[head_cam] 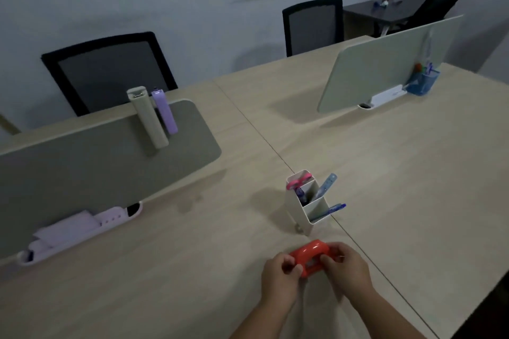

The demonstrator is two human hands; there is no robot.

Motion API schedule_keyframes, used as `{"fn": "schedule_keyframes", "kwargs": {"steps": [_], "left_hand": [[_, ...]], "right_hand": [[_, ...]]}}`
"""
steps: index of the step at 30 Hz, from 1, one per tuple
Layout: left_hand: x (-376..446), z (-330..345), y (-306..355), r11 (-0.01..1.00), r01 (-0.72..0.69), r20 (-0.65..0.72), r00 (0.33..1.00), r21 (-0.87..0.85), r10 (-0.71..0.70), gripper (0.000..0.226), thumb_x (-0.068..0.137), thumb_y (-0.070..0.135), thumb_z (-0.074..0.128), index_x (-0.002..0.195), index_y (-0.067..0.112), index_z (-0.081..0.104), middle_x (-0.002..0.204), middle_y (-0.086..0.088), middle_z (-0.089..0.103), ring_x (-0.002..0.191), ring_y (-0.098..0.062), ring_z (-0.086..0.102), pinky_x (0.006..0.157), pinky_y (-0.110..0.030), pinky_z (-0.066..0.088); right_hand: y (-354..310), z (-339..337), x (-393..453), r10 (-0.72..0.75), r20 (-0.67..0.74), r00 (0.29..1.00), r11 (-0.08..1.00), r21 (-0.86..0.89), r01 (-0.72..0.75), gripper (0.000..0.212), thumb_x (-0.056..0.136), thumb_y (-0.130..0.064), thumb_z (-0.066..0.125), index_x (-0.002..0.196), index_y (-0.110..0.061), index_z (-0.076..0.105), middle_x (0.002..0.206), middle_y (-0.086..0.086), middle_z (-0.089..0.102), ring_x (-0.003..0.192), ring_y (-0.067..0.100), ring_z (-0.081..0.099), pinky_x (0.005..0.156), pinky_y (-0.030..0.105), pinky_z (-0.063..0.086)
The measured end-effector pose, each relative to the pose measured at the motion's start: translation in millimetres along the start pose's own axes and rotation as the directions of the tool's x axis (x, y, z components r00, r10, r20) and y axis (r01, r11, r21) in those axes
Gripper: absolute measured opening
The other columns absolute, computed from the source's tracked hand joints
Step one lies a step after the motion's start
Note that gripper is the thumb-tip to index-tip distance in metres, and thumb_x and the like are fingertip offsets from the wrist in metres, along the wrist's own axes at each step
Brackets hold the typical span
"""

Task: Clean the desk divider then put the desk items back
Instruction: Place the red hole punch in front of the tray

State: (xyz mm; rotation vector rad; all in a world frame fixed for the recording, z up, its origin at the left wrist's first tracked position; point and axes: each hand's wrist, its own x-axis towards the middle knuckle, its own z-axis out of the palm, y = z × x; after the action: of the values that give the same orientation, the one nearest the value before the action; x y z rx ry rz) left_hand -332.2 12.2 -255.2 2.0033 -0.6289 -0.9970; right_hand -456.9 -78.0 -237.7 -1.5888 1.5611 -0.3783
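Both of my hands hold a small red rounded object [309, 254] just above the desk near its front edge. My left hand [279, 275] grips its left end and my right hand [345, 267] grips its right end. Just beyond it stands a white pen holder [305, 209] with pens, a ruler and a pink item. The grey desk divider [96, 162] stands at the left, with a beige holder [148, 118] and a purple one [165, 111] hung over its top edge. A lilac tray [80, 231] lies at the divider's foot.
A second divider [385, 66] stands at the far right with a blue mesh pen cup [421, 82] and a white tray beside it. Two black mesh chairs [110, 69] sit behind the desks. A dark side table [385, 8] is in the far corner.
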Motion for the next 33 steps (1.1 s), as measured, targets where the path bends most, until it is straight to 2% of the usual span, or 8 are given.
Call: {"fn": "schedule_keyframes", "kwargs": {"steps": [4,8,10,13,16,20,27,33], "left_hand": [[0,-31,-18,1.000,-0.014,-0.128,0.992,-0.022,0.011,0.016,0.069,0.029,0.070,0.069,0.039,0.058,0.091,0.001,0.068,0.082,-0.011,0.065,0.080,-0.027,0.052],[-1,-85,-39,0.999,-0.038,-0.273,0.962,-0.038,0.026,0.018,0.068,0.031,0.066,0.075,0.046,0.060,0.091,0.006,0.067,0.083,-0.007,0.066,0.080,-0.026,0.053],[-3,-116,-47,0.999,-0.021,-0.329,0.944,-0.041,0.007,0.018,0.073,0.026,0.068,0.074,0.041,0.060,0.091,0.006,0.068,0.082,-0.007,0.066,0.078,-0.024,0.052],[-6,-165,-55,0.997,0.011,-0.429,0.902,-0.078,-0.043,0.021,0.081,0.016,0.069,0.074,0.033,0.059,0.087,0.006,0.071,0.078,-0.006,0.066,0.068,-0.008,0.044],[-2,-215,-66,0.992,0.015,-0.526,0.846,-0.124,-0.079,0.014,0.084,0.014,0.066,0.079,0.026,0.062,0.080,0.006,0.070,0.074,-0.006,0.064,0.062,-0.006,0.041],[14,-270,-85,0.992,0.038,-0.589,0.802,-0.119,-0.101,0.004,0.084,0.018,0.065,0.086,0.022,0.067,0.082,0.004,0.072,0.079,-0.015,0.067,0.071,-0.025,0.050],[50,-342,-119,0.990,0.077,-0.645,0.752,-0.116,-0.135,0.005,0.086,0.020,0.065,0.089,0.020,0.068,0.086,-0.001,0.071,0.082,-0.020,0.066,0.078,-0.031,0.053],[82,-367,-136,0.993,0.100,-0.617,0.778,-0.060,-0.115,0.009,0.088,0.026,0.061,0.093,0.023,0.068,0.090,0.000,0.072,0.084,-0.019,0.065,0.078,-0.029,0.051]], "right_hand": [[-18,25,-15,-0.059,0.061,0.996,0.998,-0.010,0.059,0.017,0.072,-0.015,0.076,0.083,-0.026,0.067,0.075,-0.006,0.069,0.067,0.002,0.060,0.060,0.008,0.037],[-49,73,-28,-0.112,0.152,0.982,0.993,-0.008,0.114,0.017,0.071,-0.016,0.077,0.081,-0.025,0.066,0.076,-0.005,0.069,0.067,0.006,0.062,0.060,0.007,0.037],[-70,101,-35,-0.162,0.196,0.967,0.985,-0.025,0.170,0.018,0.071,-0.017,0.078,0.079,-0.026,0.065,0.077,-0.003,0.070,0.069,0.008,0.063,0.061,0.010,0.039],[-105,146,-46,-0.231,0.253,0.939,0.969,-0.025,0.245,0.017,0.070,-0.016,0.078,0.080,-0.025,0.067,0.080,-0.001,0.072,0.076,0.014,0.066,0.070,0.024,0.047],[-140,191,-57,-0.263,0.308,0.914,0.961,0.000,0.277,0.017,0.072,-0.016,0.076,0.089,-0.018,0.072,0.083,0.001,0.072,0.079,0.017,0.067,0.073,0.023,0.046],[-181,241,-69,-0.293,0.361,0.886,0.950,0.007,0.311,0.018,0.076,-0.017,0.071,0.095,-0.016,0.072,0.089,0.001,0.072,0.079,0.013,0.061,0.070,0.019,0.038],[-228,321,-76,-0.291,0.396,0.871,0.944,-0.028,0.328,0.021,0.081,-0.017,0.067,0.101,-0.014,0.070,0.099,0.004,0.072,0.090,0.018,0.065,0.072,0.018,0.036],[-244,354,-68,-0.308,0.360,0.881,0.938,-0.040,0.345,0.024,0.082,-0.017,0.067,0.105,-0.014,0.070,0.102,0.005,0.073,0.096,0.021,0.066,0.073,0.017,0.036]]}}
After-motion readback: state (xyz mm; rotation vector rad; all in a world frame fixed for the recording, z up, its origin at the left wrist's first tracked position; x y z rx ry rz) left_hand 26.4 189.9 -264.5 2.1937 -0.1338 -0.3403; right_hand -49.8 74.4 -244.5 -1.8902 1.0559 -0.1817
